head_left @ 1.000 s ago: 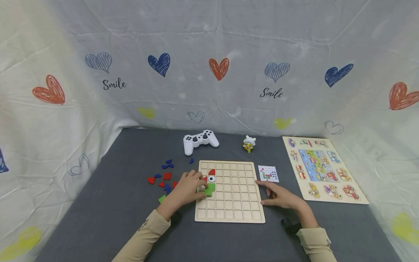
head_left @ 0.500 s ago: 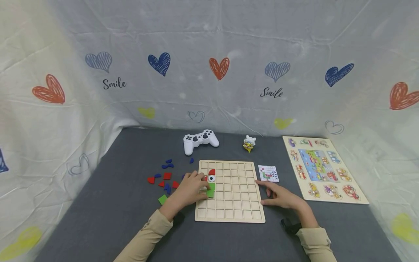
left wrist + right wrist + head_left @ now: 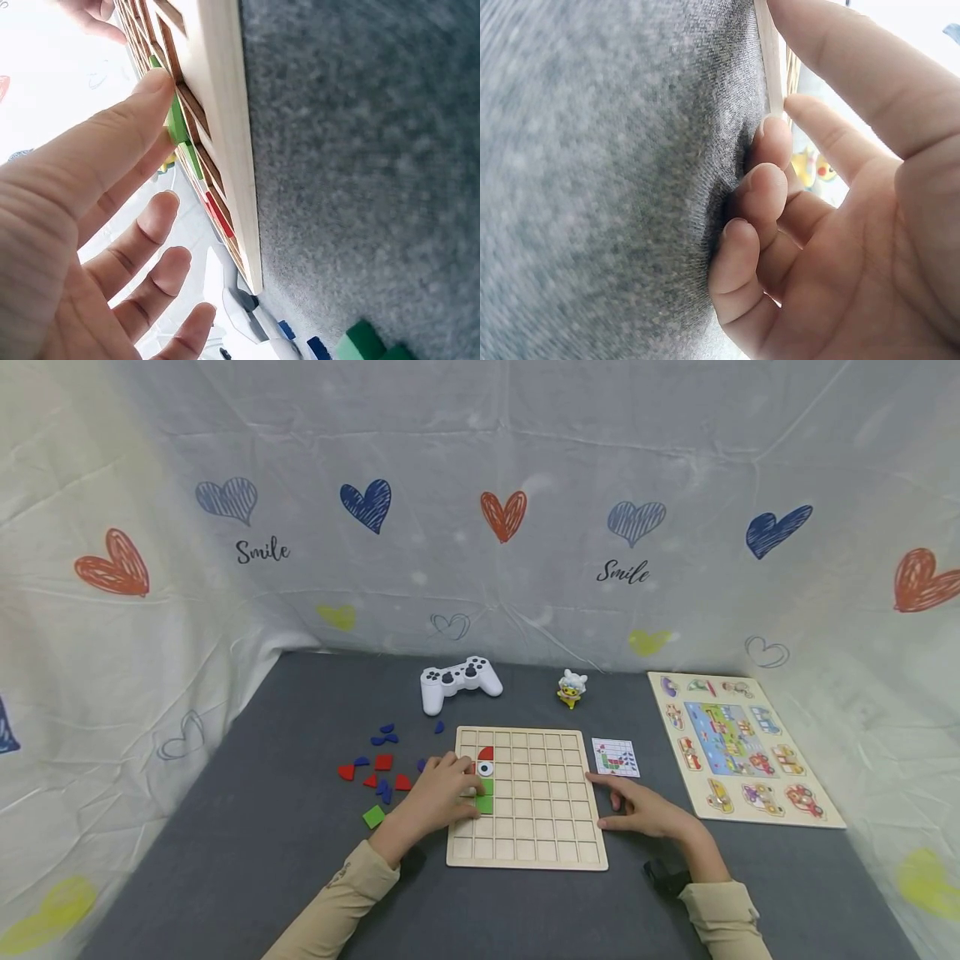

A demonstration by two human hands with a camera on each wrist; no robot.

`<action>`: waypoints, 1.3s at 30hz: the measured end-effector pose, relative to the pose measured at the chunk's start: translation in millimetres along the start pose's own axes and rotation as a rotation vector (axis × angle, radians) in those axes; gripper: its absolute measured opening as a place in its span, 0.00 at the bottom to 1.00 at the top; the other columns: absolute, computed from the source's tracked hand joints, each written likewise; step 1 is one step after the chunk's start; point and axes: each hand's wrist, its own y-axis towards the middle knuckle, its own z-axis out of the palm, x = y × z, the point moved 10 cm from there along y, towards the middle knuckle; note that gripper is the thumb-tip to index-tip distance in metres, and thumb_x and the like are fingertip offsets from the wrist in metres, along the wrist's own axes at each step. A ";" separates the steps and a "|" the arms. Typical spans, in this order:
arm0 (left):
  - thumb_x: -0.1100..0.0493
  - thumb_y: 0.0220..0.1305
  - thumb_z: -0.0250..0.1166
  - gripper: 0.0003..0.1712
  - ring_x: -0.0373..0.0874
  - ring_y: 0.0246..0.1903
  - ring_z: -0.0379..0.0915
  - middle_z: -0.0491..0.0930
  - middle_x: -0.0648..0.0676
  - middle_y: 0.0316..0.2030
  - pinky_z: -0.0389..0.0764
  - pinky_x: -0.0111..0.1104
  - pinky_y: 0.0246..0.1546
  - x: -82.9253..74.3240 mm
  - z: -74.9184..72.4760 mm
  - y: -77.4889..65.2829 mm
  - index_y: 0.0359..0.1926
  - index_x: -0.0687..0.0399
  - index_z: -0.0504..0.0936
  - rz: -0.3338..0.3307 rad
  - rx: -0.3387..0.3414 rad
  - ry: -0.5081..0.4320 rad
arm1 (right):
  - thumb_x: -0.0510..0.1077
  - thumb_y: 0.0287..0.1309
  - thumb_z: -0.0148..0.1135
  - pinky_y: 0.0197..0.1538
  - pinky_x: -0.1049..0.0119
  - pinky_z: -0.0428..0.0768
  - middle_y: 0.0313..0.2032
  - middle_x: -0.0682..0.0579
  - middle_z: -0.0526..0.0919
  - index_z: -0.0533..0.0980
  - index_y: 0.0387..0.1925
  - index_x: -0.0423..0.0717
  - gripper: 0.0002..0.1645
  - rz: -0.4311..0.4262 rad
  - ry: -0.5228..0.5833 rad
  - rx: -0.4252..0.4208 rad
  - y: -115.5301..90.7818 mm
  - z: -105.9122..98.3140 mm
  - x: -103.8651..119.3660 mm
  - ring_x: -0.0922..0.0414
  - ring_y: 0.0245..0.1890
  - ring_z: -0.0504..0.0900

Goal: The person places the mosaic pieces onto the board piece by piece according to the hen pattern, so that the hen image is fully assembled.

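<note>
Grip narrow, the left hand (image 3: pixel 435 793) pinches a green square tile (image 3: pixel 485 805), seemingly to align it, while the right hand (image 3: pixel 647 811), spread wide, likely steadies the wooden grid board (image 3: pixel 542 807).

Left hand (image 3: pixel 64 214) pinching green tile (image 3: pixel 177 120), wooden grid board (image 3: pixel 234 135) (slanting steeply), red tile (image 3: pixel 220 216) inside.

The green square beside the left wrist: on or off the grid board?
Off: the green square lies on the dark table, left of the grid board.
</note>
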 end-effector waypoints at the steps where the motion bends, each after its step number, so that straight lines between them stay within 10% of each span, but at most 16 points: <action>1: 0.45 0.45 0.73 0.14 0.42 0.38 0.62 0.72 0.45 0.36 0.67 0.49 0.47 -0.3 -0.2 -0.1 0.34 0.38 0.84 0.001 -0.001 -0.002 | 0.49 0.51 0.67 0.24 0.73 0.63 0.29 0.48 0.67 0.60 0.65 0.39 0.43 0.002 0.001 0.001 0.0 0.2 -0.1 0.66 0.20 0.59; 18: 0.46 0.49 0.71 0.10 0.42 0.36 0.62 0.74 0.45 0.37 0.67 0.48 0.45 -1.5 -1.2 -3.2 0.35 0.38 0.84 0.008 0.000 -0.016 | 0.48 0.51 0.67 0.24 0.73 0.63 0.29 0.47 0.67 0.60 0.65 0.38 0.43 0.002 0.024 0.001 0.0 -0.5 1.2 0.66 0.20 0.59; 39: 0.48 0.46 0.73 0.15 0.39 0.32 0.57 0.71 0.45 0.32 0.63 0.40 0.40 42.5 -20.5 -33.8 0.38 0.40 0.85 -0.151 -0.041 0.015 | 0.47 0.52 0.67 0.24 0.72 0.63 0.29 0.47 0.67 0.60 0.65 0.39 0.43 0.024 0.019 0.004 0.3 -0.5 1.4 0.65 0.21 0.59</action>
